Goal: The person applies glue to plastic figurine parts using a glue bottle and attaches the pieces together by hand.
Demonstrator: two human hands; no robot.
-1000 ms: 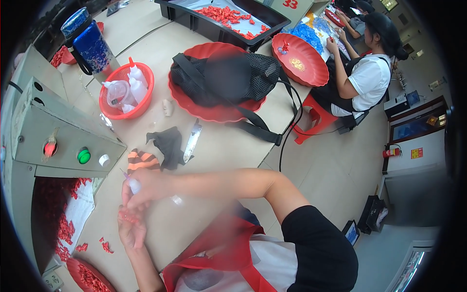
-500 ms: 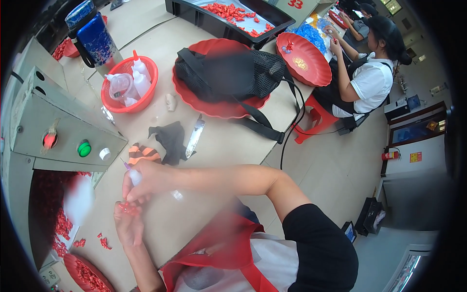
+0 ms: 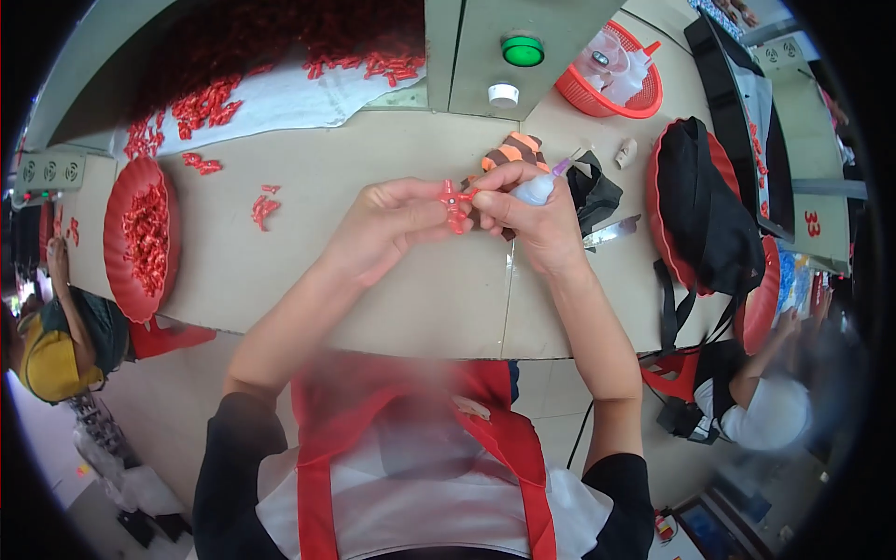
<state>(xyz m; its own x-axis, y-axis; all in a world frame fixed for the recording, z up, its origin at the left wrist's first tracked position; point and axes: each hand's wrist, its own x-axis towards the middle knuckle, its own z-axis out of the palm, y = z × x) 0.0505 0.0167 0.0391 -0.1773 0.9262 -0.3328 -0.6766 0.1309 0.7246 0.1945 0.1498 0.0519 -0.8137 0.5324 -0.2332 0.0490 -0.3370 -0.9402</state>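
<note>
My left hand (image 3: 387,224) pinches a small, glossy red plastic piece (image 3: 455,207) with stubby arms, held above the table. From the other side, the thumb and forefinger of my right hand (image 3: 541,219) meet the same piece. Tucked in that right hand is a small translucent squeeze bottle (image 3: 535,190) with a purple needle tip pointing up and to the right. Behind my right hand lie an orange-and-brown striped cloth (image 3: 513,149) and a crumpled black cloth (image 3: 595,191). A metal blade (image 3: 611,232) rests beside the black cloth.
Loose red pieces (image 3: 261,212) lie left of my hands, near a red scalloped tray (image 3: 114,233) heaped with more. Ahead stands a grey machine box with a green button (image 3: 523,50). To the right are a red basket (image 3: 607,105) of bottles and a black bag (image 3: 705,205). People sit at both sides.
The whole view has swung round, bringing the machine box ahead and the tray to the left. The bottle stays in my right hand, and red plastic is still between my fingers.
</note>
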